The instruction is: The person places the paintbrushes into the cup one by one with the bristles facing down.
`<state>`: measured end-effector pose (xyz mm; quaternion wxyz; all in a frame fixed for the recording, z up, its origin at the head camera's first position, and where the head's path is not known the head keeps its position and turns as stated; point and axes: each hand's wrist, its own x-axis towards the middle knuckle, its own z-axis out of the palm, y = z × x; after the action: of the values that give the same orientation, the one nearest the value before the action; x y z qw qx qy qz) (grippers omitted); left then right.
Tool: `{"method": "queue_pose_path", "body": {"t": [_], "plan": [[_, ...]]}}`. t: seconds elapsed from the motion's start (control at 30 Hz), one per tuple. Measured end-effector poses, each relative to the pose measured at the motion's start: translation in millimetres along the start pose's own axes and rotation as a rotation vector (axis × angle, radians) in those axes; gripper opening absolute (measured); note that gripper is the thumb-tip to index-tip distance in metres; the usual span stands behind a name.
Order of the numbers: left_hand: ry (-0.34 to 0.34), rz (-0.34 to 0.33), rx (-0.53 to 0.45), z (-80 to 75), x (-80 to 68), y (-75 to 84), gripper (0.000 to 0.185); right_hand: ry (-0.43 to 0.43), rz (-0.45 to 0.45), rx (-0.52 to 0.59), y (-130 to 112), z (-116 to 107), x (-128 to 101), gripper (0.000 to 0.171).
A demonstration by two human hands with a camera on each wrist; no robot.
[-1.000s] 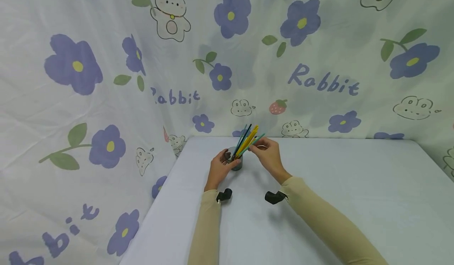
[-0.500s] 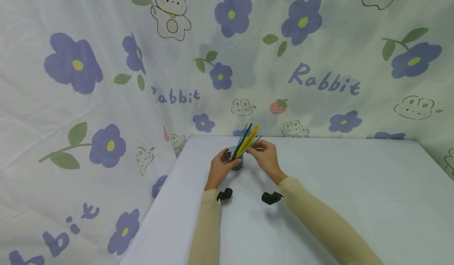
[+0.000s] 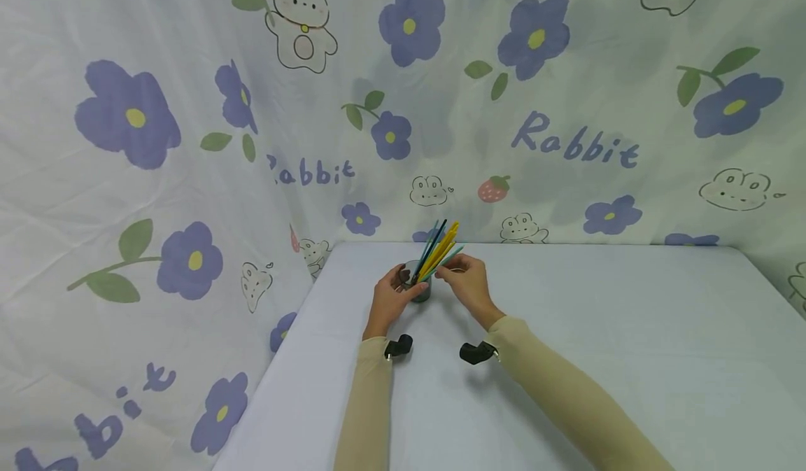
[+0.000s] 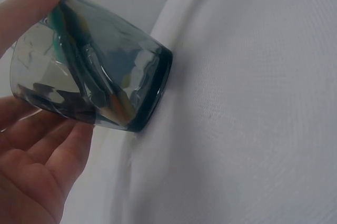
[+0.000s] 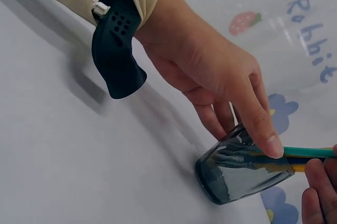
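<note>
My left hand (image 3: pixel 387 304) grips a tinted clear glass cup (image 3: pixel 422 293), thumb on the near side and fingers behind. In the left wrist view the cup (image 4: pixel 118 50) appears slanted, its thick base close to the white cloth. Several slender yellow, dark blue and teal sticks (image 3: pixel 439 247) lean to the right out of it; their exact kind is unclear. Beside the rim, my right hand (image 3: pixel 471 283) pinches a teal stick (image 3: pixel 452 254) whose lower end is at the cup. Only a few right-hand fingers (image 5: pixel 318 184) enter the right wrist view.
A white cloth covers the table (image 3: pixel 579 331). Behind and to the left hangs a patterned curtain (image 3: pixel 478 128) with flowers and rabbits. Black wrist devices (image 3: pixel 478 352) stick out from both beige sleeves.
My right hand has shifted slightly left and down toward the cup, and the teal stick's upper end has come down with it. The left hand and the cup stay in place.
</note>
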<state>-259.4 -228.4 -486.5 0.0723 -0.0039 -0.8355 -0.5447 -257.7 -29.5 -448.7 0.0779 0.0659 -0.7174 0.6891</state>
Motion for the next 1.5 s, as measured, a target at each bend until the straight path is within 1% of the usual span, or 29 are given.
{"method": "queue_pose_path", "body": {"t": [0.37, 0.53, 0.73, 0.97, 1.13, 1.27, 1.37, 1.43, 1.5], "plan": [[0.0, 0.023, -0.013, 2.3, -0.4, 2.1, 0.09, -0.005, 0.029, -0.087, 2, 4, -2, 0.011], [-0.002, 0.037, -0.021, 3.1, -0.6, 2.0, 0.089, -0.008, 0.047, -0.102, 3, 5, -3, 0.012], [-0.001, 0.045, -0.016, 2.9, 1.4, 0.1, 0.088, -0.005, 0.066, -0.096, 5, 6, -1, 0.014], [-0.005, 0.018, -0.003, 2.7, 2.4, -1.4, 0.091, -0.014, 0.086, -0.07, 7, 6, -1, 0.016], [-0.007, 0.024, -0.005, 1.1, 3.6, -1.7, 0.092, -0.054, 0.092, -0.042, 9, 4, -4, 0.017], [-0.013, 0.018, -0.014, 2.8, 4.0, -3.1, 0.095, -0.11, 0.082, -0.025, 14, -7, -13, 0.018], [-0.026, -0.008, -0.003, 2.6, 3.5, -4.5, 0.099, -0.152, 0.075, -0.019, 15, -20, -26, 0.016], [-0.038, -0.021, 0.01, 1.4, 3.1, -4.6, 0.101, -0.179, 0.056, -0.015, 11, -32, -37, 0.017], [-0.046, -0.02, 0.016, -0.8, 2.6, -2.5, 0.102, -0.205, 0.015, -0.014, 4, -45, -47, 0.017]]}}
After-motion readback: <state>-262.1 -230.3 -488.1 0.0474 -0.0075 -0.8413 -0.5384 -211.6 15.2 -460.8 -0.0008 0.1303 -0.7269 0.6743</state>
